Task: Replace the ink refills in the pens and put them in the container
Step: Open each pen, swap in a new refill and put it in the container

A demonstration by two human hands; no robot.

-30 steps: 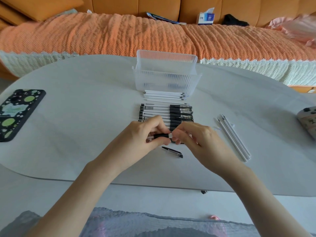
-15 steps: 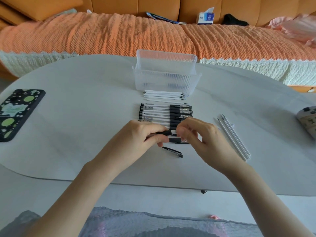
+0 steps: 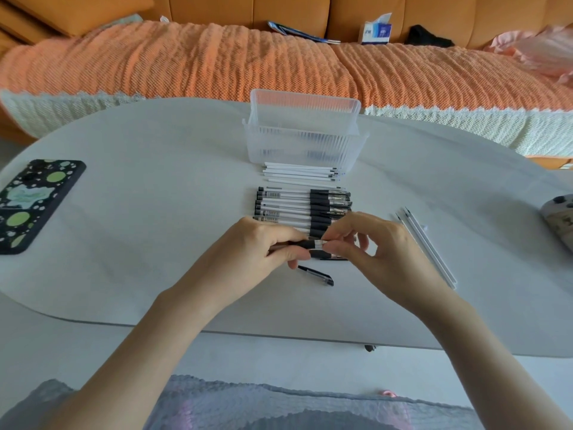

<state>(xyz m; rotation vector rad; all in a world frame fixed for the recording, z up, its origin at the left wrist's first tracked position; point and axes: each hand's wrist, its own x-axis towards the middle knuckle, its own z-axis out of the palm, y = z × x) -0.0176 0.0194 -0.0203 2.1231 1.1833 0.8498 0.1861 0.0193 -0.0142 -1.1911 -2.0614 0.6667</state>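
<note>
Head view: I see the left grip [image 3: 257, 246] curled round the barrel of one pen [image 3: 310, 243]. The right grip [image 3: 372, 246] pinches its clear tip end between thumb and forefinger. Both are held just above the tabletop [image 3: 155, 181].
Task things: the pen row [image 3: 297, 209] lies just past the hands at 12 o'clock. The fresh refills [image 3: 300, 175] lie beyond it, right against the container [image 3: 304, 144] at 12.
Loose parts: a black cap [image 3: 316, 275] lies at 6 o'clock from the held pen, and the set-aside refills [image 3: 428, 246] lie well apart at 3 o'clock.
Joint: I judge the tip is being twisted, but the fingers cover the thread, so I cannot tell which way.
Risk, tip: it is small and smooth and held by fingertips alone. A slip could send it rolling in among the pen row.
Risk, row: the right wrist hovers close over the nearest pens, and a sideways sweep would scatter them.
Risk, refills: the two refill groups look alike to me. Reaching to 3 o'clock instead of 12 might put a spent one back in.
</note>
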